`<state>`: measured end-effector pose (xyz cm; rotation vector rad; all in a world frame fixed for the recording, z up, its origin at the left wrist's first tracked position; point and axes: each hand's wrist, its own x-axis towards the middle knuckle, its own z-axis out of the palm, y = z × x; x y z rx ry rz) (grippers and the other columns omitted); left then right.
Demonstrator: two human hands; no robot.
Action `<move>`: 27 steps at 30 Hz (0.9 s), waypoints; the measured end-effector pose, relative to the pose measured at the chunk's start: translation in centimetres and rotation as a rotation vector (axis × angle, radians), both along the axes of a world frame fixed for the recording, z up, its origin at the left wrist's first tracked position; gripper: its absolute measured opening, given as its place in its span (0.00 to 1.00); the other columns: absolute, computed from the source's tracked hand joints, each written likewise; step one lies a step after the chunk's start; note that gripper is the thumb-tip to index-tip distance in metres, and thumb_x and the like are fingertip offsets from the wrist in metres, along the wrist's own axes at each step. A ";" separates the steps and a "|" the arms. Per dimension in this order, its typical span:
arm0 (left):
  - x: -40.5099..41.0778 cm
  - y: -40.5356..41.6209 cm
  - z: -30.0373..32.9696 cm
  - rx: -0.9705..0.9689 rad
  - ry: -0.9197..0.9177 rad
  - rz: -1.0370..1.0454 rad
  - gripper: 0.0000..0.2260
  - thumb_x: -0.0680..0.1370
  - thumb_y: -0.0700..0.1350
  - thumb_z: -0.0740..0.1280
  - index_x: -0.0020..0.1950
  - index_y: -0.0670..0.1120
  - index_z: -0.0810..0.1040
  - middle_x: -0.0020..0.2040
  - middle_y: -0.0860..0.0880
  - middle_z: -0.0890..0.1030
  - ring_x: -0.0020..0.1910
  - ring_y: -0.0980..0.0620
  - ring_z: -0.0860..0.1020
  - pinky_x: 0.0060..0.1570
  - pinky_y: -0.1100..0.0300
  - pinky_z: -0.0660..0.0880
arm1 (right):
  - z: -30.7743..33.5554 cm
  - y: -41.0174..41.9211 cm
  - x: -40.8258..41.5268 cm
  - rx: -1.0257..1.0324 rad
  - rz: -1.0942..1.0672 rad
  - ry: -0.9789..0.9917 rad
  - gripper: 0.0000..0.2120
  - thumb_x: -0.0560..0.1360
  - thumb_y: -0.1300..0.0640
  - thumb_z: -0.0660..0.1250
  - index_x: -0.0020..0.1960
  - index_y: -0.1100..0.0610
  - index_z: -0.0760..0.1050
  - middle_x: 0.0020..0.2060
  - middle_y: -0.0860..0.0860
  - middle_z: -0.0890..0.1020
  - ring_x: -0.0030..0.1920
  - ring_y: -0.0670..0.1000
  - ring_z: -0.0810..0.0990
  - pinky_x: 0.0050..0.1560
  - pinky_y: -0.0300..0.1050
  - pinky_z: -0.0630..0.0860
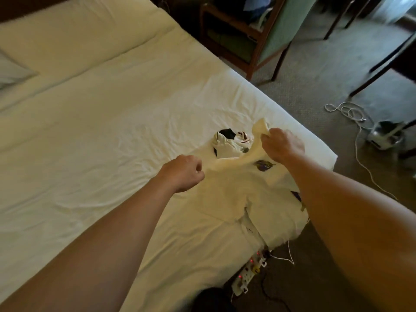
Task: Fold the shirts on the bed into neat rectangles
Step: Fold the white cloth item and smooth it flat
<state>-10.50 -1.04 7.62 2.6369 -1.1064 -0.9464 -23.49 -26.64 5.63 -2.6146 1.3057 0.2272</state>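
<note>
Here, spread near the corner of a wide bed [112,122] dressed in a creased white sheet: a cream short-sleeved cotton shirt [234,190] with a purple printed emblem [264,165] on the chest, hem trailing toward the mattress edge. Right hand [282,144] curled round one upper corner of the cloth, lifted clear of the sheet; left hand [183,172] fisted at the opposite upper edge, apparently pinching fabric, though hidden behind the knuckles and hard to confirm. Just beyond, touching the cream shirt's upper edge, a second crumpled white garment [229,144] with black and dark red trim, not yet folded.

Likely light, limp and soft in the hand: no stiffness, sagging between the two holds, prone to wrinkling and to sliding off the near edge if tugged that way. Best taken at the shoulder seams, pulled taut and laid flat before turning the sleeves in; a hold on loose mid-cloth would probably bunch it.

No legible writing anywhere; emblem too small and blurred to read as a brand.

On the carpet below, a white power strip [244,278] with red lit switches, a loose white cable [351,112], and a wooden armchair with green upholstery [265,39] at the bedside.
</note>
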 end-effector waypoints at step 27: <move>-1.7 43.3 43.7 -0.913 -0.180 0.447 0.22 0.75 0.43 0.76 0.67 0.51 0.75 0.60 0.52 0.81 0.63 0.47 0.79 0.65 0.46 0.76 | 49.6 50.9 7.9 0.136 1.107 -0.873 0.14 0.78 0.54 0.66 0.34 0.52 0.75 0.30 0.48 0.76 0.31 0.47 0.74 0.38 0.38 0.69</move>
